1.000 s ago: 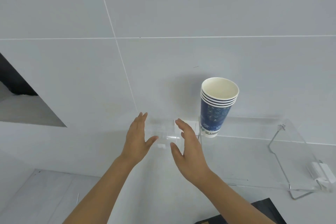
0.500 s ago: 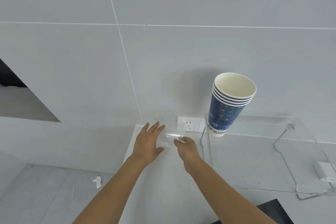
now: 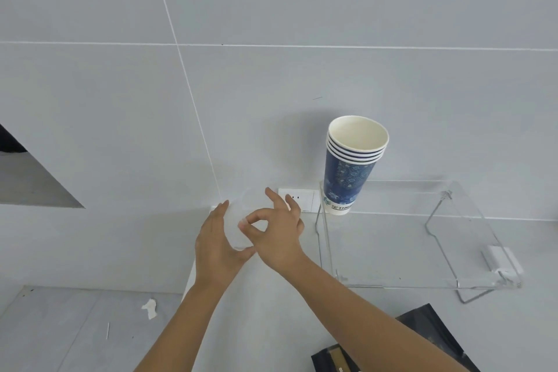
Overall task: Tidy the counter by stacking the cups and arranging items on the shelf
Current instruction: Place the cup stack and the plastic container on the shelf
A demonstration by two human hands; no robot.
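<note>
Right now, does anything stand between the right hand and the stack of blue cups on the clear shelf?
Nothing visible blocks it. The right hand is left of the clear shelf; the stack of blue cups stands near its back left corner, up and right of the hand.

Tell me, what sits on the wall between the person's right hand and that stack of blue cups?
In the head view, a white wall socket sits between the right hand and the cup stack; the fingers partly cover its left end.

Clear glossy acrylic shelf [image 3: 422, 251], paper cups [image 3: 347, 181]
</note>
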